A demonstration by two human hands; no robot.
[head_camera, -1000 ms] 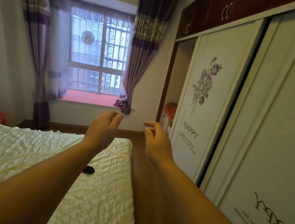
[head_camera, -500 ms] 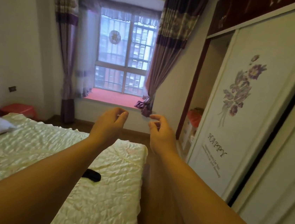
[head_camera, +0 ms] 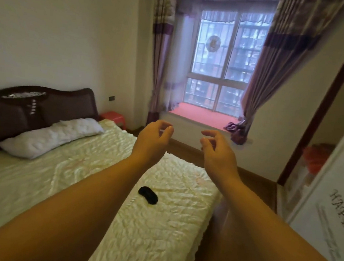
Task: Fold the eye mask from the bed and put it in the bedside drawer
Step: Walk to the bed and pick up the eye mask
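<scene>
My left hand and right hand hang loosely curled, grasping nothing, above the bed, where the black eye mask lies flat.

Black eye mask flat, unfolded, on cream bedspread

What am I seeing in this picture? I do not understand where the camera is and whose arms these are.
The camera is worn on a person's head and looks forward and down, so the two bare arms are that person's own. The left hand and the right hand are raised in the air, fingers loosely curled, holding nothing. Below them is a bed with a pale, shiny cover. A small black eye mask lies on it, untouched, and a white pillow rests near the dark headboard.
</scene>
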